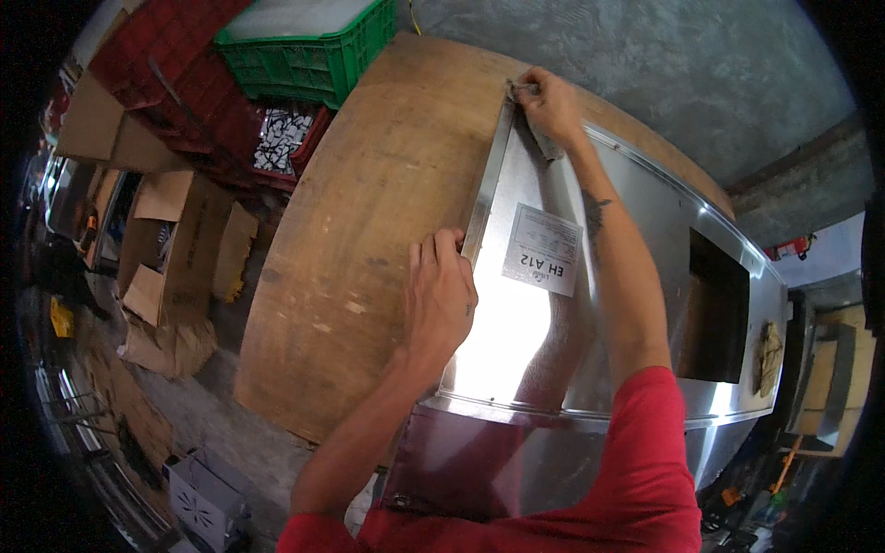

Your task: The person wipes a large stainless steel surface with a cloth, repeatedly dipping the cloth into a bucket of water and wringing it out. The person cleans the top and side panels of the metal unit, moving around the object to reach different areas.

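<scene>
A shiny sheet-metal housing (636, 286) with a rectangular opening lies on a brown wooden tabletop (341, 240). On its face, a grey printed label (544, 247) reads upside down from here. My right hand (553, 106) reaches to the far left corner and pinches a grey cloth (546, 143), which hangs onto the metal. Nearer to me, my left hand (441, 300) rests at the housing's left edge, its fingers bent together against the rim. The thumb of that hand is hidden.
At the back left, a green plastic crate (309, 57) stands beside stacked red crates (166, 78). Open cardboard boxes (166, 240) sit on the floor to the left. A crumpled brown cloth (769, 355) lies at the housing's right end. Behind the table rises a grey wall (636, 55).
</scene>
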Demonstrator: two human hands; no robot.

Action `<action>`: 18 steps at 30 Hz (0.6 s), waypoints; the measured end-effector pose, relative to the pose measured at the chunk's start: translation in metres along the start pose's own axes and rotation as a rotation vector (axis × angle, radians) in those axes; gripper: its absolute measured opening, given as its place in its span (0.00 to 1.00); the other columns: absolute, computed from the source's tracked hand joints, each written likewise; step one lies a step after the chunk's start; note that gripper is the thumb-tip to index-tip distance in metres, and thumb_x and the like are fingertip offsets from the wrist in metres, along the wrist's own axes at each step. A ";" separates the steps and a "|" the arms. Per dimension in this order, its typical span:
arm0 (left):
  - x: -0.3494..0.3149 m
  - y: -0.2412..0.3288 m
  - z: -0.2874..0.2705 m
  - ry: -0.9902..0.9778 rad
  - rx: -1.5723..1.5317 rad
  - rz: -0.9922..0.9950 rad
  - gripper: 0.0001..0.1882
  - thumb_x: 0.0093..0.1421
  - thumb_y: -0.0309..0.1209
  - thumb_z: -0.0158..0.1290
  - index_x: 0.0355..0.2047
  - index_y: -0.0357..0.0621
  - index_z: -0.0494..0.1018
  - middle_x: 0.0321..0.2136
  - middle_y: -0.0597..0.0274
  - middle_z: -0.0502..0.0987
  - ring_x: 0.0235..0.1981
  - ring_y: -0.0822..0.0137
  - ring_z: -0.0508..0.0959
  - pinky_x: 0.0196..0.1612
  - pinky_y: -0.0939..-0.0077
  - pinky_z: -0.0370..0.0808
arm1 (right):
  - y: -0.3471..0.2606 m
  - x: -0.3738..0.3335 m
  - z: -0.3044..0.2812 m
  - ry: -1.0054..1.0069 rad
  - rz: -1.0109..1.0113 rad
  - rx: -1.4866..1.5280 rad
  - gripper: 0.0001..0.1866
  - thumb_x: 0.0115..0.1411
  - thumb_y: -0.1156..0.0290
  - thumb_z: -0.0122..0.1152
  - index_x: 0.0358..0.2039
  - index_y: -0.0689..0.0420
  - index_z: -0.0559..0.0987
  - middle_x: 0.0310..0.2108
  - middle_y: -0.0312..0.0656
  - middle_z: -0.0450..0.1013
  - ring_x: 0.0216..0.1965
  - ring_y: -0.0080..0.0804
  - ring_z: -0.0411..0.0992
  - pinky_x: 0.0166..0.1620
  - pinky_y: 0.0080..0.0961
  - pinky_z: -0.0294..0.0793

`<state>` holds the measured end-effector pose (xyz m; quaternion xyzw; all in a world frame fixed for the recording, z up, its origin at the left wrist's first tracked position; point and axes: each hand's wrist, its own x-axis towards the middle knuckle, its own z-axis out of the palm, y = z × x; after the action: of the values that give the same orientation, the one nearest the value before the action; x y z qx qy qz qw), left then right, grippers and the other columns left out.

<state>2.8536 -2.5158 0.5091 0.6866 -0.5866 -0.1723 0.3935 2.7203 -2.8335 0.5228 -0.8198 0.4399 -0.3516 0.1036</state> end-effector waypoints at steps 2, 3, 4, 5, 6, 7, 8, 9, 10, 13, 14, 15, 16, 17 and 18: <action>0.002 0.000 0.001 -0.002 0.020 0.018 0.12 0.67 0.21 0.45 0.50 0.32 0.68 0.43 0.38 0.76 0.47 0.40 0.74 0.52 0.48 0.70 | -0.008 0.008 0.015 0.061 -0.019 -0.015 0.12 0.60 0.71 0.64 0.43 0.60 0.82 0.41 0.57 0.81 0.44 0.56 0.79 0.48 0.45 0.76; 0.002 -0.002 0.002 0.004 0.025 0.024 0.12 0.67 0.21 0.45 0.50 0.32 0.68 0.43 0.38 0.76 0.47 0.40 0.74 0.51 0.48 0.70 | -0.012 0.012 0.023 0.084 -0.030 -0.021 0.11 0.61 0.72 0.64 0.43 0.61 0.81 0.40 0.56 0.81 0.43 0.55 0.79 0.48 0.43 0.76; 0.002 -0.004 0.003 0.010 0.030 0.033 0.12 0.66 0.20 0.45 0.50 0.32 0.68 0.43 0.38 0.76 0.47 0.40 0.74 0.51 0.48 0.70 | -0.016 0.020 0.028 0.053 -0.078 -0.045 0.10 0.60 0.75 0.62 0.42 0.62 0.80 0.41 0.57 0.79 0.45 0.59 0.77 0.48 0.46 0.75; 0.001 -0.004 0.002 0.011 0.031 0.030 0.12 0.66 0.21 0.45 0.50 0.32 0.68 0.43 0.38 0.76 0.47 0.40 0.74 0.51 0.48 0.70 | -0.018 0.017 0.031 0.083 -0.099 -0.026 0.10 0.60 0.76 0.62 0.42 0.63 0.80 0.41 0.57 0.79 0.45 0.59 0.76 0.48 0.47 0.75; 0.001 -0.005 0.002 0.019 0.030 0.032 0.12 0.66 0.21 0.45 0.50 0.33 0.68 0.43 0.38 0.76 0.46 0.40 0.74 0.51 0.47 0.70 | -0.014 0.015 0.037 0.116 -0.127 -0.010 0.09 0.60 0.77 0.61 0.42 0.63 0.79 0.41 0.57 0.78 0.45 0.60 0.76 0.48 0.47 0.75; 0.001 -0.005 0.000 0.029 0.027 0.030 0.12 0.67 0.21 0.45 0.50 0.33 0.68 0.43 0.38 0.76 0.46 0.40 0.74 0.50 0.47 0.70 | -0.016 0.012 0.038 0.145 -0.156 0.005 0.09 0.60 0.78 0.61 0.42 0.63 0.79 0.41 0.57 0.78 0.45 0.60 0.75 0.48 0.47 0.74; 0.001 -0.005 -0.001 0.024 0.034 0.036 0.13 0.66 0.21 0.46 0.50 0.32 0.68 0.44 0.37 0.76 0.46 0.39 0.73 0.50 0.47 0.70 | -0.013 0.003 0.035 0.170 -0.194 -0.046 0.10 0.61 0.79 0.60 0.43 0.63 0.78 0.42 0.57 0.77 0.45 0.60 0.75 0.48 0.49 0.74; 0.002 -0.006 0.000 0.022 0.038 0.039 0.14 0.65 0.21 0.47 0.51 0.31 0.68 0.44 0.35 0.75 0.47 0.39 0.73 0.50 0.46 0.70 | -0.011 -0.004 0.029 0.151 -0.217 -0.053 0.09 0.61 0.79 0.59 0.43 0.62 0.77 0.41 0.56 0.77 0.44 0.59 0.75 0.48 0.48 0.74; 0.001 -0.005 0.000 0.012 0.038 0.040 0.15 0.65 0.21 0.49 0.51 0.31 0.68 0.45 0.34 0.75 0.47 0.39 0.72 0.50 0.45 0.70 | -0.006 -0.016 0.020 0.129 -0.233 -0.064 0.09 0.62 0.79 0.59 0.43 0.62 0.77 0.40 0.55 0.77 0.43 0.58 0.76 0.47 0.47 0.75; 0.002 -0.001 0.001 0.051 0.082 0.008 0.13 0.67 0.23 0.46 0.50 0.31 0.68 0.44 0.35 0.76 0.46 0.39 0.73 0.50 0.46 0.70 | 0.001 -0.032 -0.023 0.091 -0.069 0.004 0.08 0.65 0.76 0.59 0.43 0.62 0.77 0.36 0.51 0.78 0.38 0.49 0.77 0.46 0.41 0.75; 0.001 -0.003 0.002 0.044 0.079 0.024 0.14 0.68 0.24 0.45 0.51 0.32 0.68 0.44 0.34 0.76 0.46 0.38 0.73 0.50 0.46 0.70 | 0.001 -0.038 -0.039 0.086 0.024 0.041 0.07 0.66 0.75 0.59 0.44 0.62 0.77 0.35 0.50 0.78 0.37 0.45 0.77 0.45 0.39 0.76; 0.002 -0.009 0.001 0.054 0.076 0.035 0.14 0.69 0.26 0.44 0.52 0.33 0.68 0.44 0.33 0.76 0.46 0.36 0.74 0.50 0.45 0.71 | -0.013 -0.039 -0.059 0.161 0.081 0.067 0.08 0.67 0.73 0.59 0.44 0.62 0.77 0.34 0.48 0.78 0.35 0.41 0.76 0.44 0.36 0.75; 0.001 -0.014 0.001 0.056 0.076 0.042 0.14 0.70 0.27 0.43 0.53 0.34 0.68 0.45 0.33 0.75 0.46 0.35 0.74 0.50 0.44 0.71 | -0.036 -0.048 -0.085 0.233 0.144 0.096 0.08 0.68 0.71 0.60 0.44 0.61 0.77 0.33 0.45 0.77 0.34 0.36 0.75 0.43 0.34 0.75; 0.001 -0.015 0.003 0.052 0.082 0.038 0.14 0.69 0.26 0.44 0.53 0.34 0.68 0.45 0.34 0.76 0.46 0.37 0.74 0.50 0.45 0.71 | -0.056 -0.063 -0.115 0.315 0.218 0.115 0.09 0.69 0.69 0.60 0.45 0.61 0.77 0.31 0.43 0.77 0.33 0.32 0.74 0.42 0.32 0.75; 0.003 -0.011 0.005 0.047 0.083 0.042 0.14 0.68 0.26 0.46 0.52 0.33 0.68 0.45 0.35 0.77 0.46 0.39 0.73 0.50 0.46 0.70 | -0.073 -0.079 -0.148 0.286 0.323 0.179 0.12 0.67 0.67 0.61 0.45 0.61 0.78 0.34 0.51 0.80 0.36 0.36 0.78 0.40 0.34 0.75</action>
<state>2.8579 -2.5202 0.4982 0.6936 -0.5981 -0.1234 0.3821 2.6398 -2.7070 0.6277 -0.6681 0.5426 -0.4808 0.1676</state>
